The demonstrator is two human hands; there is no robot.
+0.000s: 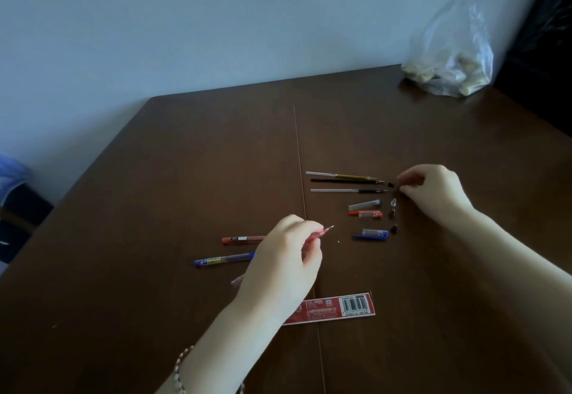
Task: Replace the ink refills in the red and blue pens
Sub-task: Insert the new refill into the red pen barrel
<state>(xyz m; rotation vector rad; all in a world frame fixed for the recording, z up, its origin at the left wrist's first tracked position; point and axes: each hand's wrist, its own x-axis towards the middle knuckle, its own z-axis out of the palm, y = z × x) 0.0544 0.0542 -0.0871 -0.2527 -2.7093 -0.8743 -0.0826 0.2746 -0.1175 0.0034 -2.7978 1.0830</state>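
Gripping a reddish pen (pixel 322 232) between thumb and fingers, the left hand (pixel 278 257) holds it slanted, metal tip raised toward two o'clock, likely so the nose end is reachable. A red pen (pixel 244 239) and a blue pen (pixel 223 260) lie on the counter (pixel 154 177) at nine o'clock of that hand. The right hand (pixel 433 191) hovers with fingers curled, just at three o'clock of a small black piece (pixel 391 184); whether it pinches anything, I cannot tell. Three refills (pixel 343 180) lie in a row at nine o'clock of it, caps (pixel 368 214) sorted at eight o'clock, seemingly for easy picking.
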